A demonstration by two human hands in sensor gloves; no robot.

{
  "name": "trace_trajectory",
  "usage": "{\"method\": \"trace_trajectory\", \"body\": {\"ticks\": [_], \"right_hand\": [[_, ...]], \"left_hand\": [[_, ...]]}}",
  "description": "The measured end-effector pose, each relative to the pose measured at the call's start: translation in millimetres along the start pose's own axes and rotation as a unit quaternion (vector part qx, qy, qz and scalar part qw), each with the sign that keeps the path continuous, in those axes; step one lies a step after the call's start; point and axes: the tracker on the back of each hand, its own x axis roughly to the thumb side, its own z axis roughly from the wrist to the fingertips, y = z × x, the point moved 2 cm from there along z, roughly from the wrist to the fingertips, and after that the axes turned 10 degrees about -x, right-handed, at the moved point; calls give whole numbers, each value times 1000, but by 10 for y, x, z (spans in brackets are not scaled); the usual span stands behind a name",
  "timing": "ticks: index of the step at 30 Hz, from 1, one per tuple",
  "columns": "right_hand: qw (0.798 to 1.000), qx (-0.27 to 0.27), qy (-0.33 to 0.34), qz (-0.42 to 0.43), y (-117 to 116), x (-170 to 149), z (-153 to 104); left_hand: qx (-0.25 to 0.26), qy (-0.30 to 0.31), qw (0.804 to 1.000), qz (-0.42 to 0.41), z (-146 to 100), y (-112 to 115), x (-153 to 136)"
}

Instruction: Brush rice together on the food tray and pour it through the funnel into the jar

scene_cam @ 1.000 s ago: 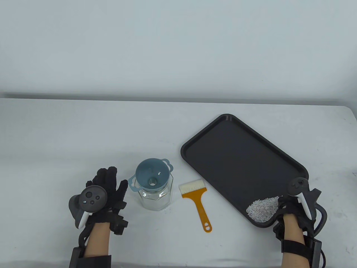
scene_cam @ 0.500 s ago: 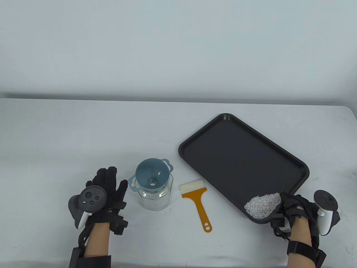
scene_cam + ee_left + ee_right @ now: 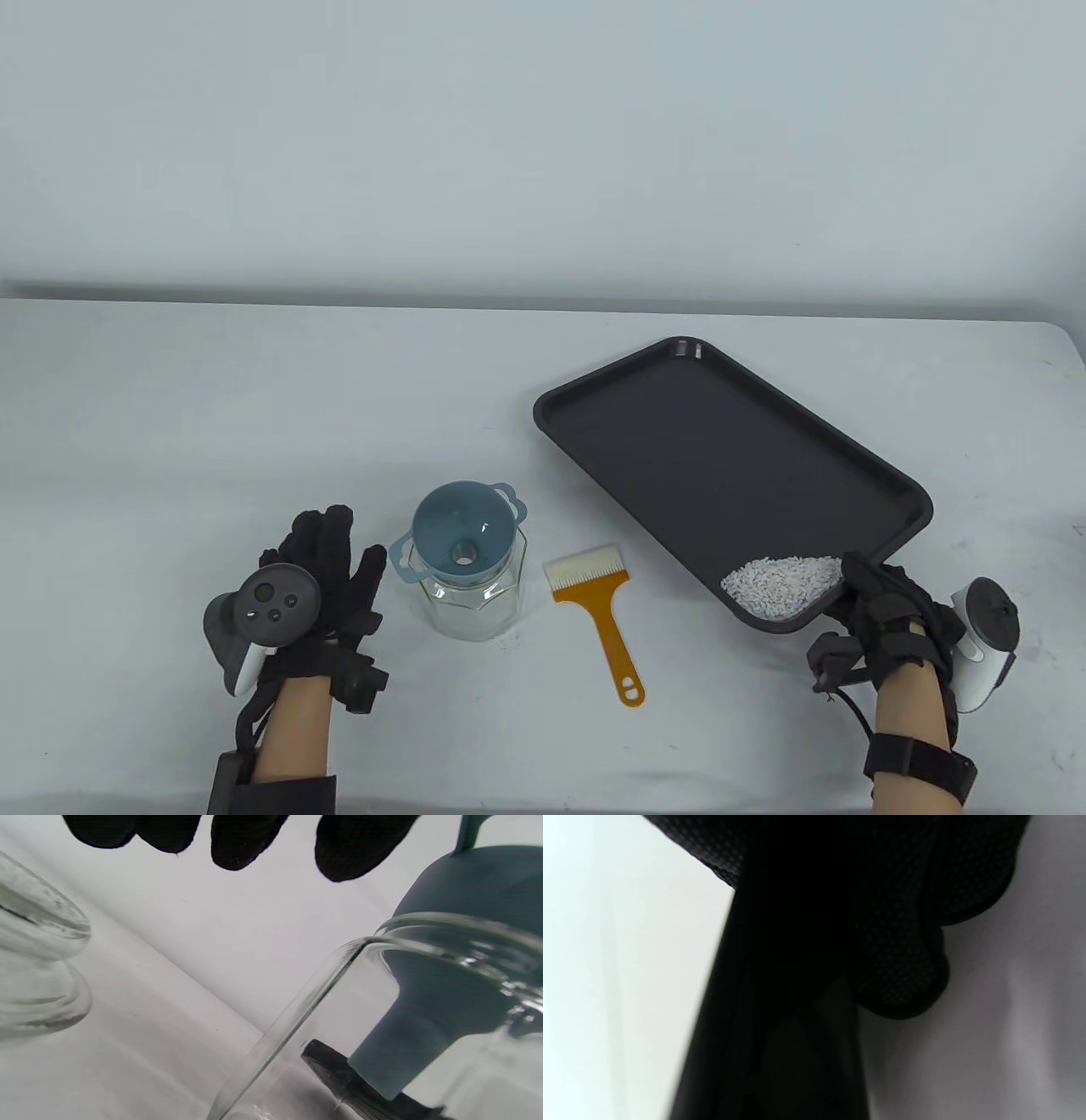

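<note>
A black food tray point(image 3: 721, 450) lies at an angle on the right of the table, lifted and tilted. A heap of white rice point(image 3: 779, 583) sits in its near corner. My right hand point(image 3: 874, 607) grips that corner from the near side; in the right wrist view its glove point(image 3: 903, 942) and the tray's dark underside point(image 3: 772, 1052) fill the frame. A blue-grey funnel point(image 3: 462, 543) sits in the mouth of a clear glass jar point(image 3: 475, 607). My left hand point(image 3: 327, 552) rests open just left of the jar, fingers point(image 3: 352, 844) straight, touching nothing. An orange-handled brush point(image 3: 598, 607) lies between jar and tray.
The white table point(image 3: 254, 407) runs back to a pale wall. A second glass object point(image 3: 38, 955) shows at the left edge of the left wrist view. The jar's wall point(image 3: 297, 1027) and the funnel spout point(image 3: 407, 1035) loom close in that view.
My right hand turned and closed on the tray's near corner, then raised it. The tray shifted left and tilted, and the rice spread slightly leftward. My left hand barely moved.
</note>
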Motion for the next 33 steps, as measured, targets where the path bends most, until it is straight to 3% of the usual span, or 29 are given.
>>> {"method": "trace_trajectory", "body": {"ticks": [6, 12, 17, 24, 29, 33], "right_hand": [[998, -12, 53, 22, -160, 207, -123], [993, 25, 90, 76, -403, 421, -237], [986, 56, 112, 112, -615, 624, -340], [982, 77, 141, 104, -868, 871, -473], [977, 106, 148, 108, -1173, 961, -550], [974, 124, 155, 110, -1436, 995, -624]], "left_hand": [[14, 22, 999, -39, -13, -67, 118], [50, 65, 991, -108, -18, -229, 355], [86, 64, 990, -93, -23, -374, 515], [89, 73, 986, -119, 0, -452, 556], [86, 107, 985, -106, 39, -577, 909], [47, 101, 986, -121, 170, -550, 1158]]}}
